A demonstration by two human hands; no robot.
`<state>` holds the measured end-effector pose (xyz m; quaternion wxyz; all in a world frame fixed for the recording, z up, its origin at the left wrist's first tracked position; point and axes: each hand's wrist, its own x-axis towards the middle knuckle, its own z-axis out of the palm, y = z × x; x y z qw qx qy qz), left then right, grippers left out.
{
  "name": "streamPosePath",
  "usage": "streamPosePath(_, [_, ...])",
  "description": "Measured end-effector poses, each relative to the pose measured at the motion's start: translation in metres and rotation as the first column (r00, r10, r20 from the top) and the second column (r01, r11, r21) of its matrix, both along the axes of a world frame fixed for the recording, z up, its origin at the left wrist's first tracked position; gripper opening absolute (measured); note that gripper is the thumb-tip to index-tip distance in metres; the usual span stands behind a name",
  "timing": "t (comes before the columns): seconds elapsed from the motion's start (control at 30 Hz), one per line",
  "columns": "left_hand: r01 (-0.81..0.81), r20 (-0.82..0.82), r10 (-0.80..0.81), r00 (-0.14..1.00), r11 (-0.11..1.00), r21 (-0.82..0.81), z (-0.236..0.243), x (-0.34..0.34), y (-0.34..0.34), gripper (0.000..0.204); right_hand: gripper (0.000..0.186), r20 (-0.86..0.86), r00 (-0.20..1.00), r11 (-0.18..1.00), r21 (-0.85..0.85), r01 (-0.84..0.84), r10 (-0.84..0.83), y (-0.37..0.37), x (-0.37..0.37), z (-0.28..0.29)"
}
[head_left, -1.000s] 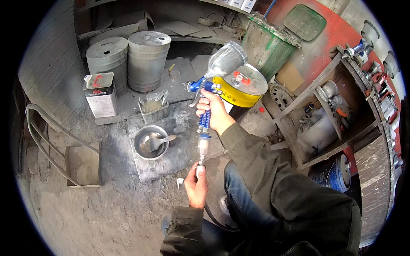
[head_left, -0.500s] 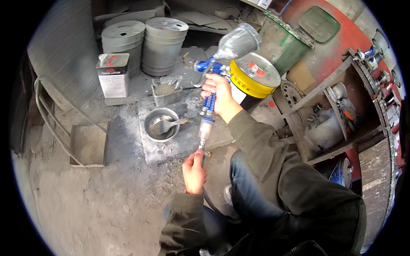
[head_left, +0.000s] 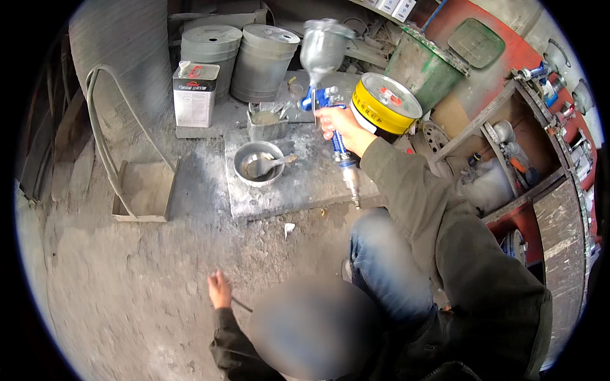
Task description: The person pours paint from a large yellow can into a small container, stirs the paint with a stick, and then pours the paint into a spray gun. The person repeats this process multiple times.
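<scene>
My right hand (head_left: pixel 342 124) is closed around the blue grip of a spray gun (head_left: pixel 340 147), held up over the work area. Its grey, paint-dusted cup (head_left: pixel 324 56) stands on top, and a short fitting with a metal tip (head_left: pixel 351 181) hangs below the grip, with no hose on it. Low on the left, my left hand (head_left: pixel 220 291) is closed on a dark hose (head_left: pixel 241 305), which runs off to the right behind a blurred patch. Between the hands a metal bowl (head_left: pixel 243 166) holds a flat spatula (head_left: pixel 265 166). The hose's end is hidden in my fingers.
Grey drums (head_left: pixel 262 66), a rectangular tin (head_left: pixel 194 101) and a small square container (head_left: pixel 267 130) stand at the back. A yellow-banded drum (head_left: pixel 406 114) is beside the gun, a green bin (head_left: pixel 422 66) behind. Wooden shelving (head_left: pixel 546 222) lines the right; a handled box (head_left: pixel 146 209) sits left.
My left hand has come away from the gun's lower fitting, down and left, with the hose. The gun has tilted more upright in my right hand. The view has shifted a little.
</scene>
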<state>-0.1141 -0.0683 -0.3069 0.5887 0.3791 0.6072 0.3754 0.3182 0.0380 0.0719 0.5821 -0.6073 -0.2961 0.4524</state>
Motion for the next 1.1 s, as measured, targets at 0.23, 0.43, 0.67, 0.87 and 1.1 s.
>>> streamPosePath(0.23, [0.131,-0.850,-0.042,0.525,0.991,0.032,0.000,-0.124,-0.079,0.031,0.014,0.246,0.892,0.923,-0.169,-0.346,0.379,-0.046,-0.052,-0.067])
streamPosePath(0.43, [0.068,-0.763,0.186,0.618,0.955,0.288,0.099,-0.084,-0.052,0.021,0.026,0.128,0.766,0.689,-0.547,-0.475,0.630,-0.063,-0.115,-0.191])
streamPosePath(0.67, [0.014,-0.562,0.319,0.763,0.861,0.508,0.229,-0.030,0.008,0.029,0.036,0.444,0.409,0.585,-0.403,-0.703,0.797,-0.054,-0.119,-0.290])
streamPosePath(0.87, [0.636,-0.838,-0.029,0.545,0.665,0.391,0.297,0.057,0.072,0.050,0.052,0.364,0.427,0.514,-0.183,-0.838,0.827,-0.069,-0.101,-0.253])
streamPosePath(1.1, [0.976,-0.940,-0.265,0.216,0.096,0.197,0.344,0.161,0.112,0.075,0.058,0.250,0.359,0.407,-0.173,-0.897,0.899,-0.067,0.004,-0.196])
